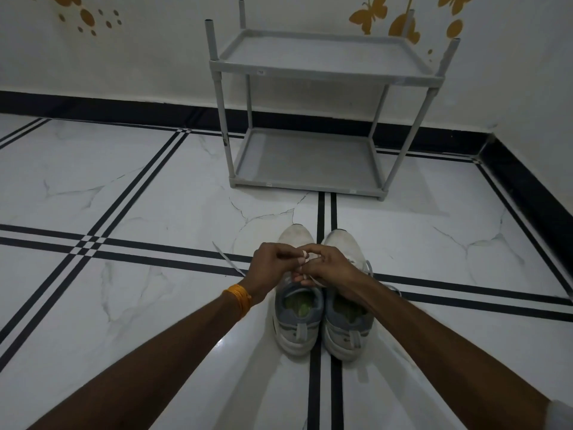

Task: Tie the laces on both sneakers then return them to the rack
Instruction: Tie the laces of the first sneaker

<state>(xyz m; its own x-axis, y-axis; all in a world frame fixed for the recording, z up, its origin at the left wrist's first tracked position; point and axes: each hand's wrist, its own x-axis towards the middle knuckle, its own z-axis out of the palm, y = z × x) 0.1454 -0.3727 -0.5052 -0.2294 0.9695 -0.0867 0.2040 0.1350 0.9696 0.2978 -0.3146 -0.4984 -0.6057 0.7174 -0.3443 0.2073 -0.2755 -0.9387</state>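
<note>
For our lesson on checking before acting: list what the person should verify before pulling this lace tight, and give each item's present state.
1. Both hands on the lace: ok. The left hand and right hand pinch the white lace over the left sneaker.
2. Free lace end clear of snags: ok. It trails loose on the floor to the left.
3. Knot formed correctly: cannot tell, the fingers hide it.
4. Right sneaker tied: cannot tell; its lace is largely hidden behind the right hand.
5. Rack shelves free for the pair: ok, both are bare.
</note>
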